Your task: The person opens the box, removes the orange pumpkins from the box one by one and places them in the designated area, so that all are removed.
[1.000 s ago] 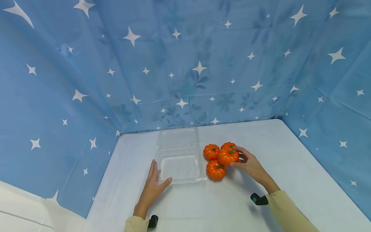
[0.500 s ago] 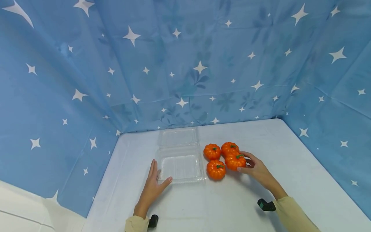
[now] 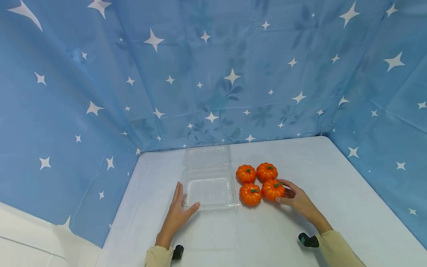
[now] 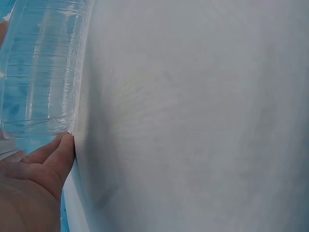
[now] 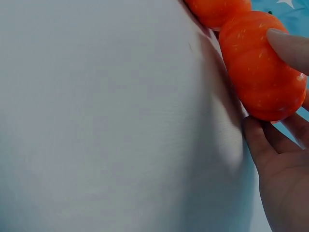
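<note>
My right hand [image 3: 298, 203] grips a small orange pumpkin [image 3: 273, 190] with a green stem, at the front right of a cluster. In the right wrist view the thumb [image 5: 290, 48] lies across the pumpkin's side, with fingers at its lower end. Three similar pumpkins stand close by: one front left [image 3: 250, 195], one back left [image 3: 246, 174] and one back right [image 3: 267, 172]. My left hand [image 3: 176, 217] is spread at the near left corner of a clear plastic clamshell container [image 3: 191, 206]. Its fingertips meet the container's edge in the left wrist view.
The container's lid [image 3: 207, 157] lies folded back, away from me. A white cloth covers the table [image 3: 213, 237]. Blue star-patterned curtains [image 3: 207, 74] hang behind and at both sides.
My right hand has brought its pumpkin right and nearer to me, from above the cluster down to the table beside the front left pumpkin. The left hand stays in place.
</note>
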Available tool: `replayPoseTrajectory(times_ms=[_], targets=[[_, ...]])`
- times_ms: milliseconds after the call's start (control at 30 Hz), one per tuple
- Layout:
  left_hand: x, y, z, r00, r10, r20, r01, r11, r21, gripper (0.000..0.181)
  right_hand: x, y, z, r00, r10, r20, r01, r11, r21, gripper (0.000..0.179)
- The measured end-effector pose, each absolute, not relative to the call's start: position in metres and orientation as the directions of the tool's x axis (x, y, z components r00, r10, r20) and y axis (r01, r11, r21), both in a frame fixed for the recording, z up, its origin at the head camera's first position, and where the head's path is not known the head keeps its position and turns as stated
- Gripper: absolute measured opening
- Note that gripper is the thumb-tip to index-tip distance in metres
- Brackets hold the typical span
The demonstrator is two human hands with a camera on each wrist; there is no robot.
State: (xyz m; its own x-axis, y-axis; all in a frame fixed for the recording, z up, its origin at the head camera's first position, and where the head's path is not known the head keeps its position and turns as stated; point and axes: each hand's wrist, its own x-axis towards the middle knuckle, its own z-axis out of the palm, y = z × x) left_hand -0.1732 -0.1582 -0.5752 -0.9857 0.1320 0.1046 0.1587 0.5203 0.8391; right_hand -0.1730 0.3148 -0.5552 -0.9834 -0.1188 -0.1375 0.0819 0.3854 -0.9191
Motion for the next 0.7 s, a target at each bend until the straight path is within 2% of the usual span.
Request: replayPoseTrajectory(times_ms=[167, 500, 700], targets=[[-0.172, -0.160, -0.574, -0.985, 0.132, 0.108, 0.162, 0.534, 0.830, 0.117, -0.171, 0.313, -0.561, -0.982, -0.122, -0.143, 0.088, 0.377, -0.922, 0.079], [-0.174, -0.160, -0.567, -0.986, 0.143, 0.090, 0.155, 0.554, 0.818, 0.120, -0.170, 0.313, -0.565, -0.990, -0.120, -0.071, 0.017, 0.401, -0.916, 0.080], [-0.178, -0.162, -0.558, -0.986, 0.148, 0.079, 0.150, 0.564, 0.812, 0.118, -0.170, 0.314, -0.556, -0.991, -0.129, -0.019, -0.036, 0.412, -0.911, 0.083]])
